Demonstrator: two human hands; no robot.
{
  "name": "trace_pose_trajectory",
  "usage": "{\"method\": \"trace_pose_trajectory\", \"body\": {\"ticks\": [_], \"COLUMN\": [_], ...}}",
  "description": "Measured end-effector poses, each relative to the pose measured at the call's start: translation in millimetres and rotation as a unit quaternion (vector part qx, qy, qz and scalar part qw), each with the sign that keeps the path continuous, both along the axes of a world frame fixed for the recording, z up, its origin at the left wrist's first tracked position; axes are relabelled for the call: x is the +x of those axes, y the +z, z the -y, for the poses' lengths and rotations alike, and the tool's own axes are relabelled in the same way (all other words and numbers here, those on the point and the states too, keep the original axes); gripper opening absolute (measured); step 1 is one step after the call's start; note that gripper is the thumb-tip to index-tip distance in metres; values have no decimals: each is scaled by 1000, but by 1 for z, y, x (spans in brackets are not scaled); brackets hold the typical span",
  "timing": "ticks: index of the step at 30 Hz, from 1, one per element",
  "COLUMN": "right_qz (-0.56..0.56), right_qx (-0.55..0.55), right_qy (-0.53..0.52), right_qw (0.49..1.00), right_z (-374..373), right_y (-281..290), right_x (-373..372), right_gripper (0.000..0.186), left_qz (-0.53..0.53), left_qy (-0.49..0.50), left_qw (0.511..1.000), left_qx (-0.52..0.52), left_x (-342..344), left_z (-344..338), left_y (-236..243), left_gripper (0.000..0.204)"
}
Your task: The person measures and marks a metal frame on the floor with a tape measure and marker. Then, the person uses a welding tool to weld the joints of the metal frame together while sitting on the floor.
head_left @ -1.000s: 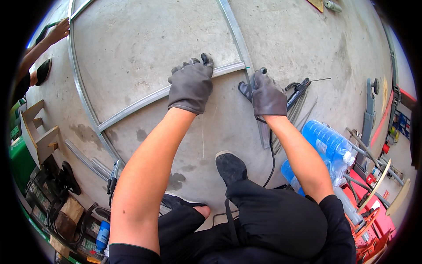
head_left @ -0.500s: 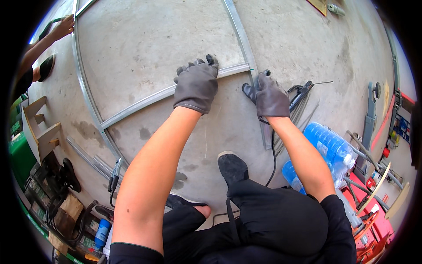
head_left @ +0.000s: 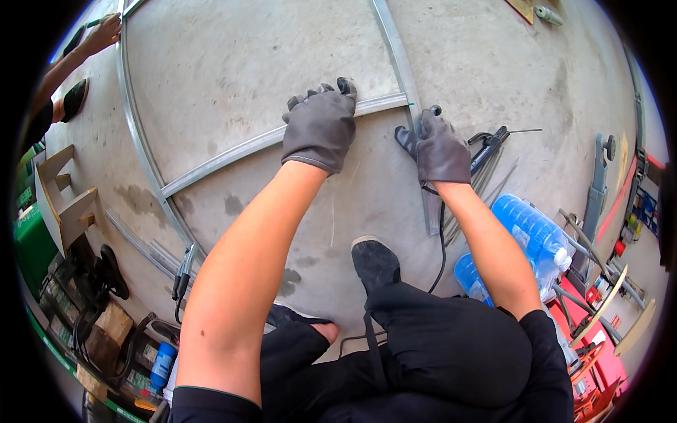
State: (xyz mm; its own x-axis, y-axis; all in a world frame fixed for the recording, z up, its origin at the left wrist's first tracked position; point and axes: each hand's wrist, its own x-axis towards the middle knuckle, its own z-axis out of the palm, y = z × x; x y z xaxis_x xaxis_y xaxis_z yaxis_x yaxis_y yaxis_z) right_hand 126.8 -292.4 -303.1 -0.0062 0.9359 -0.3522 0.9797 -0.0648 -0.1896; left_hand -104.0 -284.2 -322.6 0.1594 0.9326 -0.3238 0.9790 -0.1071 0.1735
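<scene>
My left hand (head_left: 319,134), in a dark grey work glove, lies over a silver metal crossbar (head_left: 243,155) with its fingers curled across the far side. This crossbar runs between two long rails on the concrete floor. Its right end meets the right rail (head_left: 395,49), where a small green mark shows. Just below that joint, my right hand (head_left: 443,149), gloved alike, grips the right rail with the thumb on one side and fingers on the other. Beside it lies a black electrode holder (head_left: 490,149) with a thin rod in its jaws.
A co-worker's hand (head_left: 104,34) is at the left rail (head_left: 137,127). Several thin rods (head_left: 486,185) and blue-tinted water bottles (head_left: 525,225) lie to the right. A clamp with a cable (head_left: 183,271) is by the left rail's near end. My shoe (head_left: 375,262) stands between the rails.
The view has shifted slightly. Both gloved hands keep their places on the crossbar and the right rail.
</scene>
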Motion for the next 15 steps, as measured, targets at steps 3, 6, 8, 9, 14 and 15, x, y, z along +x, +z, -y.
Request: {"method": "trace_pose_trajectory", "body": {"ticks": [3,6,8,9,14,15], "right_qz": [7,-1,2,2,-14,-20], "right_qx": [5,22,3,-7,-21,-27], "right_qy": [6,15,16,18,11,7], "right_qw": [1000,1000,1000,1000,1000,999], "right_z": [1,2,0,-1,-4,-5], "right_y": [0,-5,-1,1,7,10], "right_x": [0,5,3,1,2,2], "right_gripper": [40,40,41,41,44,45], "left_qz": [-10,-23,-27,-45,-72,-71], "left_qy": [-2,-5,0,-3,-10,-3], "left_qw": [1000,1000,999,999,996,997], "left_qx": [2,-17,-29,1,51,35], "left_x": [1,4,4,4,4,6], "left_z": [0,-1,-3,-1,1,-1], "left_y": [1,4,4,-1,-12,-9], "left_gripper": [52,52,52,48,43,44]}}
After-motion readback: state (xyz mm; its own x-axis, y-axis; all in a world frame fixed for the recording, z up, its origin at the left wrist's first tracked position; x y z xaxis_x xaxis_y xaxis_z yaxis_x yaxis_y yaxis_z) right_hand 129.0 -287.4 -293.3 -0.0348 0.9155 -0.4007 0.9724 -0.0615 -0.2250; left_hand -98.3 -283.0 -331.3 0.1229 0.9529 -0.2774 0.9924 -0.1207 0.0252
